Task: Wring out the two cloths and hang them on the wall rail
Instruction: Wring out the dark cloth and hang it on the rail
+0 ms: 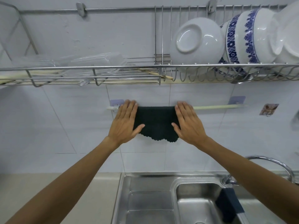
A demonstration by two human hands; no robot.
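A dark green cloth [155,122] hangs over the pale wall rail [218,107] on the tiled wall. My left hand [125,122] lies flat with straight fingers on the cloth's left edge. My right hand [188,122] lies flat on its right edge in the same way. Both thumbs point inward onto the cloth. A second dark cloth [229,205] is draped over the right rim of the sink basin, below my right forearm.
A steel double sink [150,199] sits below, with a curved tap [275,164] at the right. Above the rail hangs a wire dish rack [113,68] holding white and blue-patterned bowls [196,40], clear glasses and chopsticks. A beige counter lies to the left.
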